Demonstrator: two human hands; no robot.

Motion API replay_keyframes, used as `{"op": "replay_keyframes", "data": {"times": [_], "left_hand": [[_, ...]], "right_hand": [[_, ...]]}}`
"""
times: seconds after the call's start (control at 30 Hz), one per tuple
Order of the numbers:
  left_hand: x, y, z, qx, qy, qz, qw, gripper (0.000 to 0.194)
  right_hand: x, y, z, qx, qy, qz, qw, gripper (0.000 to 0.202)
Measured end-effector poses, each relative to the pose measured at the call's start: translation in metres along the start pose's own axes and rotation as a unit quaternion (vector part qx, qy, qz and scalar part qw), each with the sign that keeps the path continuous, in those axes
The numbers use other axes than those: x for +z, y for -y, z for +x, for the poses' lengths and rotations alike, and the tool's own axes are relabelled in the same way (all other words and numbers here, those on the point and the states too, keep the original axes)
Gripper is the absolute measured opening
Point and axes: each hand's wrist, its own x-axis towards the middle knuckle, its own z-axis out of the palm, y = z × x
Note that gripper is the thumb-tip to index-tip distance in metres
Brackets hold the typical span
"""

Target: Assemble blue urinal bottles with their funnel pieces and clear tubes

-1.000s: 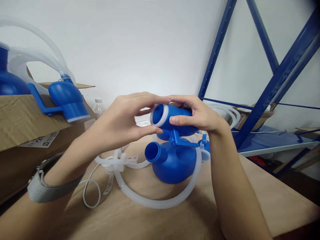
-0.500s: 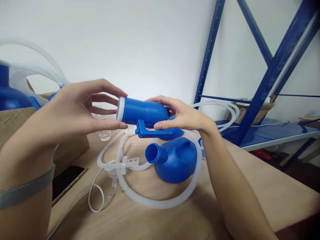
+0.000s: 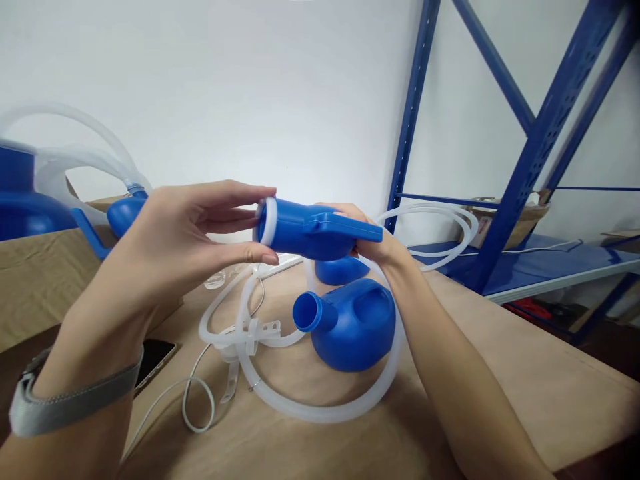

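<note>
A blue plastic urinal funnel (image 3: 295, 223) with a white rim and a flat side handle is held sideways above the table. My left hand (image 3: 210, 223) grips its rim, thumb below and fingertips above. My right hand (image 3: 367, 230) is closed around its far end, fingers partly hidden behind the funnel and its handle. Below stands a blue jug-shaped urinal bottle (image 3: 350, 327), its open neck pointing left. A translucent hose (image 3: 320, 412) with a white plastic cap and strap piece (image 3: 250, 337) loops around the bottle.
Cardboard boxes (image 3: 40, 287) with more blue bottles (image 3: 30, 207) and hoses stand at left. A phone (image 3: 155, 360) and a white cable (image 3: 197, 427) lie near my left forearm. Another blue part (image 3: 340, 270) sits behind the bottle. A blue metal shelf (image 3: 525, 267) stands at right.
The funnel has turned about its length, so its handle has swung from underneath to the side facing me. It has shifted slightly right, and its rim opening shows more.
</note>
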Motion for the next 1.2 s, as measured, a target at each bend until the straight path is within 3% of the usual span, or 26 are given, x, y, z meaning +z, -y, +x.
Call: {"op": "replay_keyframes", "data": {"times": [0.1,0.2,0.33,0.47,0.53,0.73,0.83,0.9,1.0,1.1,1.2], "left_hand": [[0.004,0.011,0.003,-0.003,0.103,0.042,0.994,0.057],[0.012,0.031,0.007,-0.009,0.215,0.142,0.966,0.061],[0.021,0.048,0.009,-0.035,0.296,0.235,0.925,0.075],[0.019,0.051,0.005,-0.102,0.383,0.266,0.879,0.100],[0.017,0.052,0.003,-0.126,0.413,0.282,0.856,0.101],[0.019,0.061,0.006,-0.131,0.387,0.281,0.868,0.093],[0.020,0.072,0.010,-0.118,0.377,0.302,0.868,0.078],[0.018,0.081,0.012,-0.126,0.385,0.299,0.864,0.067],[0.007,0.095,0.014,-0.157,0.395,0.279,0.861,0.066],[-0.008,0.108,0.016,-0.177,0.395,0.299,0.850,0.061],[-0.014,0.115,0.014,-0.200,0.411,0.346,0.819,0.052]], "right_hand": [[-0.008,-0.001,-0.005,0.046,0.033,-0.034,0.998,0.036],[-0.015,-0.003,-0.005,0.094,0.081,-0.101,0.987,0.042],[-0.019,-0.005,-0.003,0.136,0.117,-0.194,0.964,0.050],[-0.019,-0.001,-0.006,0.149,0.130,-0.258,0.946,0.059],[-0.018,0.000,-0.006,0.147,0.134,-0.281,0.939,0.064],[-0.004,-0.015,0.002,0.100,0.145,-0.264,0.948,0.066],[0.007,-0.031,0.009,0.077,0.145,-0.239,0.957,0.067],[0.013,-0.044,0.013,0.072,0.148,-0.227,0.960,0.071],[0.013,-0.057,0.015,0.076,0.132,-0.228,0.961,0.079],[0.003,-0.054,0.011,0.095,0.115,-0.253,0.956,0.084],[-0.012,-0.033,0.000,0.144,0.118,-0.291,0.938,0.083]]}}
